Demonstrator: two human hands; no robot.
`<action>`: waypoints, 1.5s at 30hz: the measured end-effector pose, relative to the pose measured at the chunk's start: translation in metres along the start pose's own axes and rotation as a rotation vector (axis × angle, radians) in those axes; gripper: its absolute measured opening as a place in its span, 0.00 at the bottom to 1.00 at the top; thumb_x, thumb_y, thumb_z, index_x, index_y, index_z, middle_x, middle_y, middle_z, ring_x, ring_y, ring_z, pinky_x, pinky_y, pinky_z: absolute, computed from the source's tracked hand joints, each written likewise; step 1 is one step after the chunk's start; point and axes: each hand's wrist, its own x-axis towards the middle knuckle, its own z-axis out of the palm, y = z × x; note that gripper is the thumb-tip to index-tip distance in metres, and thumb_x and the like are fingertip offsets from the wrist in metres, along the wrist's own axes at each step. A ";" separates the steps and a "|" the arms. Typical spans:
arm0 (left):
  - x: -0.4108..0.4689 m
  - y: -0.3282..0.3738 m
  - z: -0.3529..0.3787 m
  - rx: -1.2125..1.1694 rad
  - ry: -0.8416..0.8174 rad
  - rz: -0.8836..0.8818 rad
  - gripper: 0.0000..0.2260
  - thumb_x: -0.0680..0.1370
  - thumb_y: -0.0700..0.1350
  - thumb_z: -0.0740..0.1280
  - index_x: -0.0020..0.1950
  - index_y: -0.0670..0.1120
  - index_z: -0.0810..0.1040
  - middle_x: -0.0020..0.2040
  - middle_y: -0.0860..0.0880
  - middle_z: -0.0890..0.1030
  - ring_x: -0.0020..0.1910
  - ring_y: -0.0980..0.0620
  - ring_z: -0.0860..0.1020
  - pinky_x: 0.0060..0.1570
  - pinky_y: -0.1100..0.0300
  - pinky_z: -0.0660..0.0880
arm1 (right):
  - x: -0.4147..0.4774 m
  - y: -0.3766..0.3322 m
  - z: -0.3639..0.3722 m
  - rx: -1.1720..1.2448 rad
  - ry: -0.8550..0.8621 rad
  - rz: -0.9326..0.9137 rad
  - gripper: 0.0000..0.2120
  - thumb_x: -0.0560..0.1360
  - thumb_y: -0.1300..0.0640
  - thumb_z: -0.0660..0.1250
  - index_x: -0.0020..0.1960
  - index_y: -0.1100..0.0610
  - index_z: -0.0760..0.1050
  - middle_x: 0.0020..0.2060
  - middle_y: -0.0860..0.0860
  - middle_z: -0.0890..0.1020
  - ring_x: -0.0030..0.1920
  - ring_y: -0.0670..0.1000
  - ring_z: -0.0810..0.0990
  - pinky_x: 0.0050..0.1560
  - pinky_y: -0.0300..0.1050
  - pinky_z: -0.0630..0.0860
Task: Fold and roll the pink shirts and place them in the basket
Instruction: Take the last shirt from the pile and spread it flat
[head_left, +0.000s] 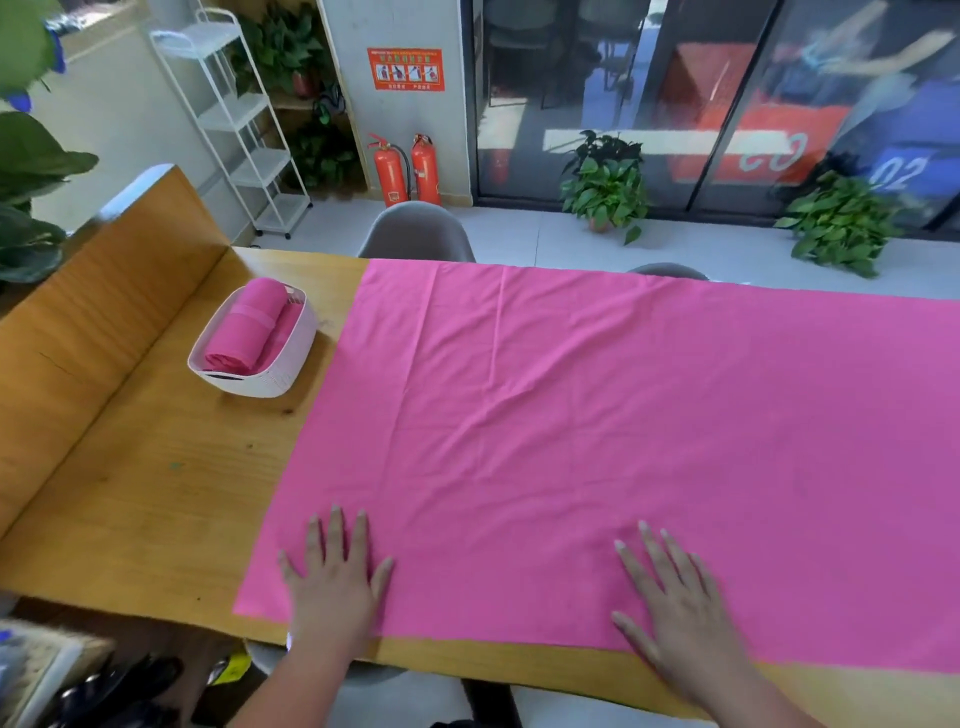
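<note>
Wrinkles could get dragged into the fold if left hand (335, 587) and right hand (675, 608), grip open and empty, press unevenly on the pink shirt (597, 415) lower centre; basket (283, 371) sits upper left.

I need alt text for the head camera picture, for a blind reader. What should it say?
A left hand and a right hand rest flat, fingers spread, on the near edge of a pink cloth laid on a wooden table. Far left, a white basket holds rolled pink shirts.
</note>
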 end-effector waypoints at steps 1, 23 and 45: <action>-0.001 0.001 -0.005 0.014 -0.015 -0.011 0.38 0.80 0.70 0.49 0.84 0.51 0.65 0.84 0.43 0.63 0.82 0.35 0.60 0.71 0.21 0.57 | -0.012 0.011 0.004 0.009 -0.005 0.109 0.41 0.78 0.27 0.57 0.85 0.43 0.55 0.86 0.52 0.53 0.84 0.60 0.56 0.76 0.65 0.63; -0.150 0.255 -0.032 0.103 -0.053 0.674 0.33 0.81 0.64 0.50 0.83 0.51 0.65 0.86 0.41 0.56 0.84 0.37 0.57 0.79 0.36 0.60 | -0.164 0.109 -0.003 0.154 -0.187 0.289 0.62 0.60 0.20 0.15 0.86 0.41 0.49 0.86 0.50 0.51 0.84 0.56 0.52 0.82 0.56 0.55; -0.096 0.545 -0.062 0.029 -0.108 0.945 0.31 0.87 0.62 0.49 0.87 0.53 0.44 0.86 0.45 0.36 0.85 0.42 0.38 0.84 0.44 0.43 | -0.145 0.326 -0.044 0.135 -0.215 0.419 0.24 0.87 0.38 0.50 0.78 0.45 0.69 0.77 0.52 0.70 0.76 0.57 0.70 0.71 0.56 0.72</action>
